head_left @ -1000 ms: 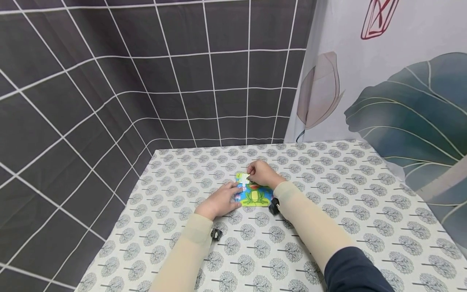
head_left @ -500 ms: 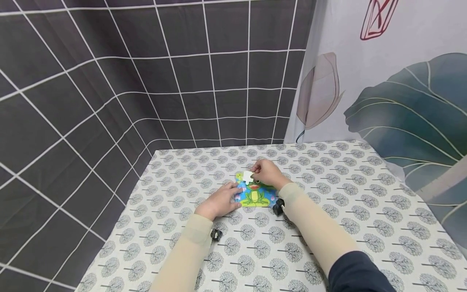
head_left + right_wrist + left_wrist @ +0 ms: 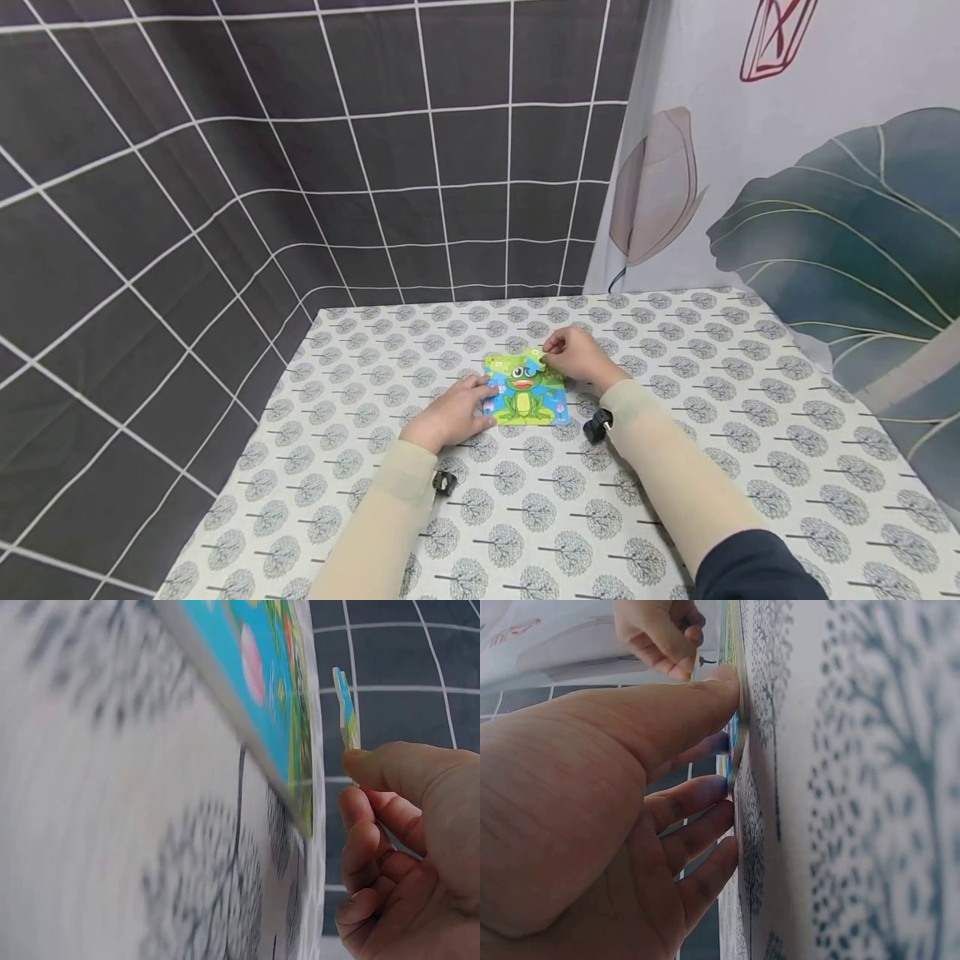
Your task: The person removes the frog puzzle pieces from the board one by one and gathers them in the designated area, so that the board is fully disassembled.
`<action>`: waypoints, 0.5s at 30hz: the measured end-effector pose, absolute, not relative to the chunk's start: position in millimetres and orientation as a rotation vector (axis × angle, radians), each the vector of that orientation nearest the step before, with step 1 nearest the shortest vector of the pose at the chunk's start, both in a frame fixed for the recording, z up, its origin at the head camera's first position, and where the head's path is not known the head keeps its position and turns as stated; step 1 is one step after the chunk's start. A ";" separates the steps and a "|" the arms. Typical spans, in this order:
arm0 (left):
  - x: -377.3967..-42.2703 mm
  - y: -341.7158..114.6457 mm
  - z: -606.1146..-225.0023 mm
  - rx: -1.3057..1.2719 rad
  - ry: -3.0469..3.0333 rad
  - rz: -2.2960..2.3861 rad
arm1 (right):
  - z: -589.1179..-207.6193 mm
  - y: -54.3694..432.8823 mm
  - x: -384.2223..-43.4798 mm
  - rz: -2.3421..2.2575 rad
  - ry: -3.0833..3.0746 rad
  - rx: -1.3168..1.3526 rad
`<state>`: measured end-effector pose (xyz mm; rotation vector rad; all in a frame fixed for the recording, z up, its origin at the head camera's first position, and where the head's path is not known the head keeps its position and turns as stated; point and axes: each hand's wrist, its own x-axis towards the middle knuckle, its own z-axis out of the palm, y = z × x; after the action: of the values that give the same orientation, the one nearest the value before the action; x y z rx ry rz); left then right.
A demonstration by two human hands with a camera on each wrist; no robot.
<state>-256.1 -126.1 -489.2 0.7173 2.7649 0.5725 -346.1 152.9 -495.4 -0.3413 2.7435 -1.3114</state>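
A frog jigsaw puzzle (image 3: 522,407), mostly blue, green and yellow, lies flat on the patterned cloth in the head view. My left hand (image 3: 456,408) rests at its left side, thumb and fingertips touching the edge; the left wrist view shows these fingers (image 3: 697,795) fairly straight against the puzzle and cloth. Over the puzzle's upper right corner, my right hand (image 3: 581,357) pinches a puzzle piece (image 3: 346,709) between thumb and fingers. That piece is raised off the puzzle in the right wrist view, its printed side blue and yellow-green. It partly hides the corner beneath.
A white cloth (image 3: 360,483) with grey tree prints covers the table. Behind and to the left hangs a dark curtain (image 3: 465,150) with white grid lines. A pale curtain (image 3: 825,250) with leaf drawings hangs at the right.
My right hand has moved right from the puzzle's upper left to its upper right, carrying the piece. The piece looked white earlier and now shows colour. My left hand stays put.
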 end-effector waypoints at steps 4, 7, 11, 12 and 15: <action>-255.5 -126.0 -489.2 0.719 2.765 0.579 | -499.2 167.7 -348.3 -1.271 2.780 -0.309; -255.5 -125.9 -489.5 0.717 2.764 0.584 | -501.9 178.5 -349.5 -1.249 2.796 -0.272; -255.9 -126.1 -490.2 0.718 2.761 0.589 | -504.8 192.4 -350.0 -1.237 2.810 -0.249; -256.0 -126.2 -490.3 0.719 2.761 0.590 | -505.4 195.6 -350.1 -1.244 2.810 -0.243; -256.8 -126.6 -491.4 0.725 2.766 0.579 | -507.7 204.4 -350.8 -1.262 2.804 -0.221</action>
<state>-256.8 -126.6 -491.4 0.7246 2.7656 0.5786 -350.8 204.4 -507.7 -0.2215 2.8040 -1.2620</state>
